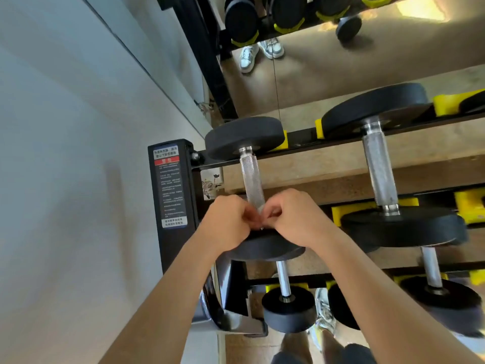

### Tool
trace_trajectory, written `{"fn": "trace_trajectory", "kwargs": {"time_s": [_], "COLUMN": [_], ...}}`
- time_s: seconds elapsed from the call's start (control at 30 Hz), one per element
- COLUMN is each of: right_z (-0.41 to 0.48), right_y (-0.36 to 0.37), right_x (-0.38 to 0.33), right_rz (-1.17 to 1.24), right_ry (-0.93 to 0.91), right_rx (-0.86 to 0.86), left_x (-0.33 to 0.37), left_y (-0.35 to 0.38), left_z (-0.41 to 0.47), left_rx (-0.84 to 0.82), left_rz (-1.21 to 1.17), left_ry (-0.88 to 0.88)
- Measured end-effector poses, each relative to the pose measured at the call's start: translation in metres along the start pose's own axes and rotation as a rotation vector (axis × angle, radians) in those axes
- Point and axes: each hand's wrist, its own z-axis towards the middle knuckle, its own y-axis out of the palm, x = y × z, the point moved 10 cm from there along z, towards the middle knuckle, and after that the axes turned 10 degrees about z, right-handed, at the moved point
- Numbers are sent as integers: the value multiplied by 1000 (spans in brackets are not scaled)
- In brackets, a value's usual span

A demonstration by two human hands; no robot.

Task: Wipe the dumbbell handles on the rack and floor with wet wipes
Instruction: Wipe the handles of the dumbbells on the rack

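Head: left hand [227,219], right hand [291,218] curled at dumbbell handle [252,177]

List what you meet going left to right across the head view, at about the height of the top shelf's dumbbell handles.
white wall → black rack post with its warning label → left dumbbell handle → right dumbbell handle → yellow cradle

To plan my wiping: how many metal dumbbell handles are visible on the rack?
4 handles: upper row left and right; lower row left and right. More may be hidden at right.
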Motion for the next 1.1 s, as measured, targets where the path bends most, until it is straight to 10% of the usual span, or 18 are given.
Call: {"fn": "trace_trajectory", "kwargs": {"time_s": [0.2, 0.33, 0.5, 0.7, 0.93, 1.1], "right_z": [0, 6, -5, 12, 30, 28], "right_y": [-16, -2, -17, -26, -33, -53], "right_x": [1, -2, 4, -20, -50, 15], "right_rz": [275, 144, 705, 558, 85, 476], "right_ry": [-73, -106, -93, -167, -236, 139], "right_rx": [155, 51, 102, 336, 636, 743], "left_x": [-23, -12, 3, 3, -43, -34], "left_y": [-25, -2, -23, -28, -64, -115], "left_z": [-10, -10, -25, -40, -40, 1], "left_rx": [336, 87, 284, 456, 629, 728], "left_rz": [-306, -185, -679, -810, -435, -204], "left_ry": [-282, -221, -131, -145, -179, -6]}}
